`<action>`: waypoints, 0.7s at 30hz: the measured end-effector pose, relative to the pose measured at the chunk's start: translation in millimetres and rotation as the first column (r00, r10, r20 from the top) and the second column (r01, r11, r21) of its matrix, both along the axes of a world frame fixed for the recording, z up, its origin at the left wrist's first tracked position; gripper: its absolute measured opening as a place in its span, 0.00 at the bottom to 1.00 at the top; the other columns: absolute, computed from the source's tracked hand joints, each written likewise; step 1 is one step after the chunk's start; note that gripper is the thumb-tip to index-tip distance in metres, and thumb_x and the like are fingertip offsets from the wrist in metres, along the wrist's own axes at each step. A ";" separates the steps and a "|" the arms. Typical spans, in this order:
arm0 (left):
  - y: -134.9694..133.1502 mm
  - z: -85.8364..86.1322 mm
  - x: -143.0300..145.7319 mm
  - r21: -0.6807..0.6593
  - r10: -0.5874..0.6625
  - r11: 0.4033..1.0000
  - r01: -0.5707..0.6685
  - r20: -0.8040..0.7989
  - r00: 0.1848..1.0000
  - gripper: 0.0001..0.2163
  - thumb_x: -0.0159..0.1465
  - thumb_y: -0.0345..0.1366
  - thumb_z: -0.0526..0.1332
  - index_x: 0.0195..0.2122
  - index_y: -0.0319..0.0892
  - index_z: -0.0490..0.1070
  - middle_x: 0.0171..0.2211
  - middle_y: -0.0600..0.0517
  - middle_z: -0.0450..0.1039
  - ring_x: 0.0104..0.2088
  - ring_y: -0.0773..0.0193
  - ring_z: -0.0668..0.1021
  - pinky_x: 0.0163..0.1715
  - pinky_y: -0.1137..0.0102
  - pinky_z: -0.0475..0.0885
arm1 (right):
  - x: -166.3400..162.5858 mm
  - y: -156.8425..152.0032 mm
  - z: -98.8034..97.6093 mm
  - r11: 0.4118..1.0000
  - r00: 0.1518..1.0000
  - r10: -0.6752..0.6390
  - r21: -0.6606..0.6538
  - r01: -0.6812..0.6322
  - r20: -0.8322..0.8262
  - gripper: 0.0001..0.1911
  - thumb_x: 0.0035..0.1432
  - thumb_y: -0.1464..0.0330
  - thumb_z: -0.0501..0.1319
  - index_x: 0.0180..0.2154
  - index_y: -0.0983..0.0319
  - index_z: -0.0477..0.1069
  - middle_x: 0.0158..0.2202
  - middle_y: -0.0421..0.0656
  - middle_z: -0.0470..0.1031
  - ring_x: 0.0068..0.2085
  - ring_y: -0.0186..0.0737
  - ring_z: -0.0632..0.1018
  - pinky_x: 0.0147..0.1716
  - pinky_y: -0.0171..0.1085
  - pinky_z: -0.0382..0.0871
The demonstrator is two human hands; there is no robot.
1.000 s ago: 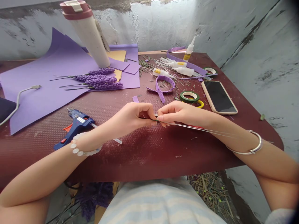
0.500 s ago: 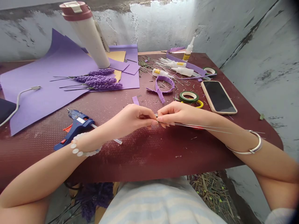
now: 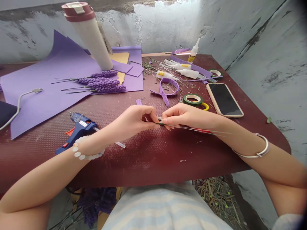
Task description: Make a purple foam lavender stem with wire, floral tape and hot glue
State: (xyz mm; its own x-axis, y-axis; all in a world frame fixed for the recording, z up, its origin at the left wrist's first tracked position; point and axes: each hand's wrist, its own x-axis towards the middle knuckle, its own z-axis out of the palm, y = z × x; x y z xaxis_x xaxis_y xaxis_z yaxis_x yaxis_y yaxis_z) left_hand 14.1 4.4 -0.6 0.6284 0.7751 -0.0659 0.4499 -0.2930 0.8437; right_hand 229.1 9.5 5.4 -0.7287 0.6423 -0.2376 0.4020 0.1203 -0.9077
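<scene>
My left hand (image 3: pixel 140 118) and my right hand (image 3: pixel 179 115) meet above the near middle of the table, fingertips pinched close together. Between them shows a short dark green end (image 3: pixel 161 123), seemingly floral tape, on a bundle of thin pale wires (image 3: pixel 199 129). The wires run rightward under my right hand and along its forearm. Part of a metal blade-like piece and a red handle (image 3: pixel 204 130) lie below and behind the right fingers. Just beyond that hand sit a green tape roll (image 3: pixel 192 96) and a yellow loop handle (image 3: pixel 205 106).
A blue glue gun (image 3: pixel 82 127) lies beside my left forearm. Purple paper (image 3: pixel 43 83), purple flower stems (image 3: pixel 103 83) and an upright tumbler (image 3: pixel 92 41) are at back left. Glue bottles (image 3: pixel 189 73), a curled purple strip (image 3: pixel 164 92) and a phone (image 3: pixel 224 99) are at the right.
My fingertips have drawn slightly apart, and the dark green end between them now shows. The wires have shifted a little left, and the green tape roll has moved slightly left.
</scene>
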 end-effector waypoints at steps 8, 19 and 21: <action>-0.6 -0.7 -1.4 0.026 -0.093 0.995 0.094 -0.042 0.995 0.05 0.62 0.35 0.61 0.35 0.39 0.69 0.31 0.54 0.72 0.31 0.68 0.71 0.32 0.74 0.65 | 1.7 2.5 -3.8 0.998 0.998 0.042 0.044 -0.044 0.050 0.14 0.61 0.63 0.56 0.25 0.63 0.66 0.23 0.35 0.60 0.26 0.30 0.59 0.25 0.34 0.50; 3.8 -4.4 -2.5 -0.022 -0.128 0.992 0.126 -0.147 0.981 0.16 0.65 0.46 0.56 0.37 0.39 0.76 0.33 0.53 0.77 0.34 0.65 0.74 0.34 0.74 0.65 | -0.3 3.6 -6.5 0.996 0.995 0.032 0.075 -0.040 0.098 0.16 0.61 0.60 0.56 0.26 0.64 0.68 0.24 0.37 0.64 0.26 0.30 0.62 0.25 0.33 0.51; 4.2 -4.1 -2.0 0.000 -0.107 0.994 0.108 -0.135 0.985 0.15 0.64 0.45 0.58 0.36 0.38 0.76 0.32 0.52 0.76 0.33 0.65 0.74 0.33 0.74 0.66 | 0.1 3.2 -6.6 0.998 0.997 0.038 0.054 -0.042 0.072 0.16 0.61 0.60 0.56 0.27 0.64 0.68 0.24 0.37 0.64 0.26 0.30 0.62 0.25 0.33 0.51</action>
State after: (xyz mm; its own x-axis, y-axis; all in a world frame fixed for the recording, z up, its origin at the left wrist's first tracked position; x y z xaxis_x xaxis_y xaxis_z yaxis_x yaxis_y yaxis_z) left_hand 12.1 8.6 -4.6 0.6937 0.7043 -0.1507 0.5251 -0.3514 0.7751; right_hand 229.1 12.8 -1.2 -0.7368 0.6263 -0.2548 0.4590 0.1866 -0.8686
